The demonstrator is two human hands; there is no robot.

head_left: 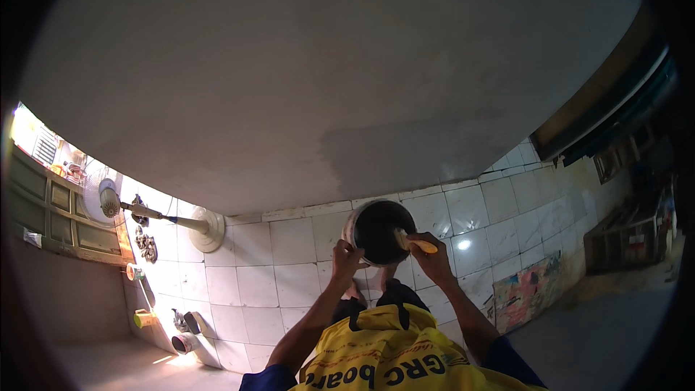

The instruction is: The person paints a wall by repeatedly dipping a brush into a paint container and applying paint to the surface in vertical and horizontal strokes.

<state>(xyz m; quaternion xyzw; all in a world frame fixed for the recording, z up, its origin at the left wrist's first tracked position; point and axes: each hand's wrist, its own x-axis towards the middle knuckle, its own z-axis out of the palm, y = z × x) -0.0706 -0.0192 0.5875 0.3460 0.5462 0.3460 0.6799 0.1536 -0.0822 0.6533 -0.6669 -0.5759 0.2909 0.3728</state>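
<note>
A round paint bucket (350, 226) with a dark inside hangs or rests in front of my legs. My left hand (348, 258) is closed on its near-left rim. In my right hand (432, 255), at the rim's right side, is a paintbrush (424, 247) with a pale yellowish handle. The brush's head points into the bucket, and its bristles are hard to make out in the dark. Beyond the bucket rises a grey wall (239, 87), with a darker grey patch (394, 150) low on it.
A standing fan (206, 230) is on the white tiled floor to the left. Farther left are a wooden door (65, 203), a small pot (184, 343) and a yellow container (144, 318). A stained sheet (527, 291) lies on the right, near a dark cabinet (630, 239).
</note>
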